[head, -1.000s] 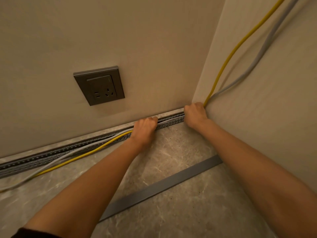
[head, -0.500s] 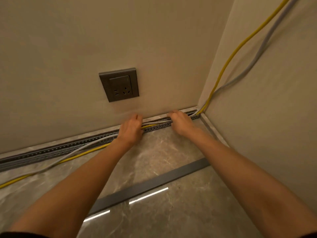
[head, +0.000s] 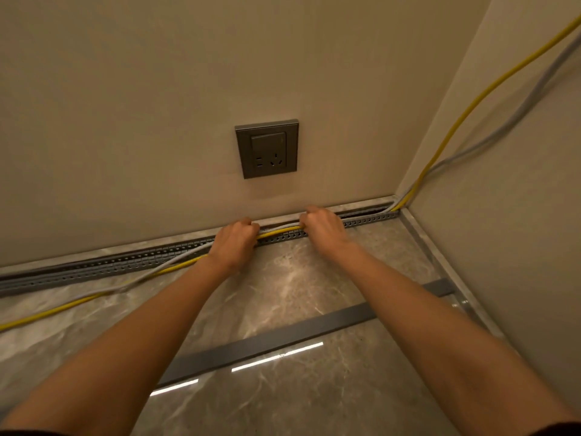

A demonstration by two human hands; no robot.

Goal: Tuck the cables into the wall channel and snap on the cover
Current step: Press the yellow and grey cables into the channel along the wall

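A grey slotted wall channel point(head: 125, 265) runs along the foot of the back wall to the corner. A yellow cable point(head: 465, 111) and a grey cable point(head: 515, 118) come down the right wall, enter the channel at the corner and run left. My right hand point(head: 323, 228) and my left hand point(head: 234, 242) both grip the two cables at the channel, a short gap apart, below the socket. Left of my left hand the cables lie outside the channel on the floor. The grey cover strip point(head: 283, 338) lies loose on the floor behind my arms.
A dark wall socket point(head: 267, 149) sits on the back wall above my hands. The floor point(head: 298, 284) is glossy marble tile with light reflections. The right wall meets the back wall at the corner point(head: 397, 199).
Both hands have slid left along the channel, away from the corner. The stretch of cable near the corner now lies in the channel. The view has shifted so the socket sits further right.
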